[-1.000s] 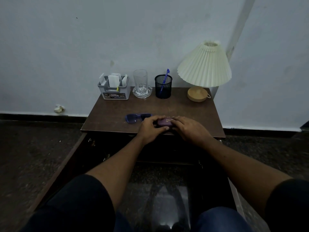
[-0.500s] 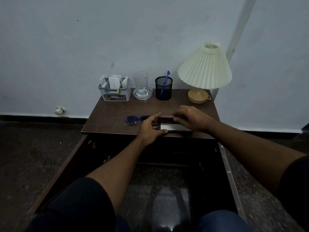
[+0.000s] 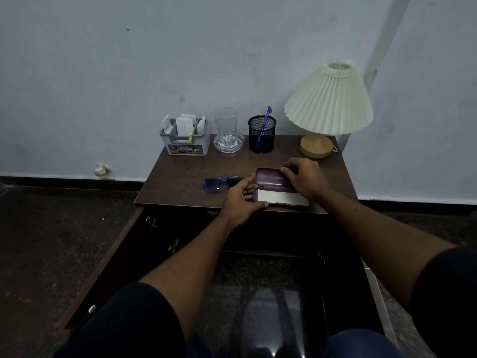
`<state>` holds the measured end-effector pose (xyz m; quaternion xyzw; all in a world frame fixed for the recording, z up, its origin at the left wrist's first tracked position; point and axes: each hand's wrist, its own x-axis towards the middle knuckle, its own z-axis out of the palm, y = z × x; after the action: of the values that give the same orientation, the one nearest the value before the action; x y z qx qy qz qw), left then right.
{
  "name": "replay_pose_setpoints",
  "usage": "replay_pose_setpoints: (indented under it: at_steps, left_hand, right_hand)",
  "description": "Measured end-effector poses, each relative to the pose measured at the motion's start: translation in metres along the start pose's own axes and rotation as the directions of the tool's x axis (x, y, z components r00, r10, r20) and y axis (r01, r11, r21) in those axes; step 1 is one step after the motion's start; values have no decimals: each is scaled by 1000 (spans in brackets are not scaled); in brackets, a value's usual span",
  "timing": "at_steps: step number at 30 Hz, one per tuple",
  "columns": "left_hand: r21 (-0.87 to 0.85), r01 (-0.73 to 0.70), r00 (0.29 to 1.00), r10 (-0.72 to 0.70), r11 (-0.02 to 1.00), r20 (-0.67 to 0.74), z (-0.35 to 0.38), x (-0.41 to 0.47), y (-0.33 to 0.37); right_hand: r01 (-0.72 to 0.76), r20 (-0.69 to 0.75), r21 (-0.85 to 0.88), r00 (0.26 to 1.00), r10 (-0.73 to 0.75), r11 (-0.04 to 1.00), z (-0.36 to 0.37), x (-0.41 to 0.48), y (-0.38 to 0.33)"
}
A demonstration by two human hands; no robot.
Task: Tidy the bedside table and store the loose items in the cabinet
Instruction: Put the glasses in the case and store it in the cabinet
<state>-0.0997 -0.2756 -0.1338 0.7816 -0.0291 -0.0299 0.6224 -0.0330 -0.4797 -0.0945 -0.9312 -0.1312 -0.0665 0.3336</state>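
A purple glasses case (image 3: 271, 178) lies open near the front edge of the dark brown bedside table (image 3: 180, 177), its pale lining facing up. My left hand (image 3: 240, 200) grips the left end of the case's lower half. My right hand (image 3: 307, 178) holds the raised lid back at its right side. Blue-tinted glasses (image 3: 219, 183) lie flat on the table just left of my left hand, untouched. Below the tabletop the cabinet (image 3: 271, 236) stands open, its inside dark.
Along the table's back stand a grey organiser with white cards (image 3: 184, 139), a clear glass on a glass coaster (image 3: 227, 131), a black mesh pen cup with a blue pen (image 3: 261, 134) and a pleated cream lamp (image 3: 327, 104). The open cabinet door (image 3: 108, 267) swings out left.
The closed case under both hands has been opened. My right hand lifted the lid back while my left hand kept hold of the lower half.
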Motion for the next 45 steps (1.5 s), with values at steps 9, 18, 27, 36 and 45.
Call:
replay_pose_setpoints:
  at_steps: [9, 18, 27, 36, 45]
  left_hand:
    - [-20, 20, 1000, -20, 1000, -10, 2, -8, 4]
    - [-7, 34, 997, -34, 999, -69, 5, -13, 4]
    - [29, 120, 980, -114, 992, -166, 2, -10, -6]
    - [-52, 149, 972, -156, 987, -177, 3, -9, -8]
    - [-16, 144, 973, -145, 989, -179, 2, -13, 0]
  right_hand:
    - [92, -68, -130, 993, -101, 987, -1, -8, -12]
    - [286, 29, 9, 958, -286, 958, 19, 4, -65]
    - [268, 334, -116, 917, -217, 956, 63, 32, -113]
    - [251, 473, -293, 877, -88, 923, 81, 49, -127]
    - [337, 409, -269, 888, -210, 902, 65, 37, -131]
